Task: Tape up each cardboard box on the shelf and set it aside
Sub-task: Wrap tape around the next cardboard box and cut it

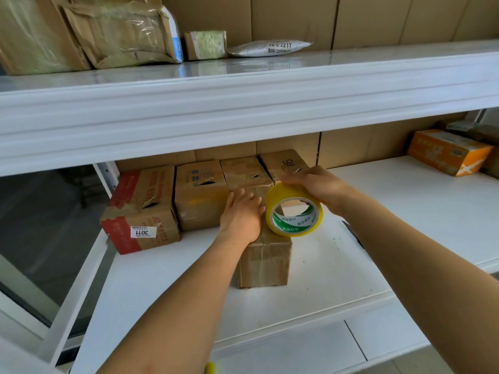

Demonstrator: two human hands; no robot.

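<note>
The left hand [241,215] lies flat on the box [266,259] at frame center. Just right of it, the right hand [317,184] grips the tape roll [294,209] over the box top.

white metal shelving [243,109], cardboard-lined back [378,20]

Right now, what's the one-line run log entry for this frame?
phase: taping | left hand: pressing flat on front box | right hand: gripping tape roll over box | back row: four boxes
</note>
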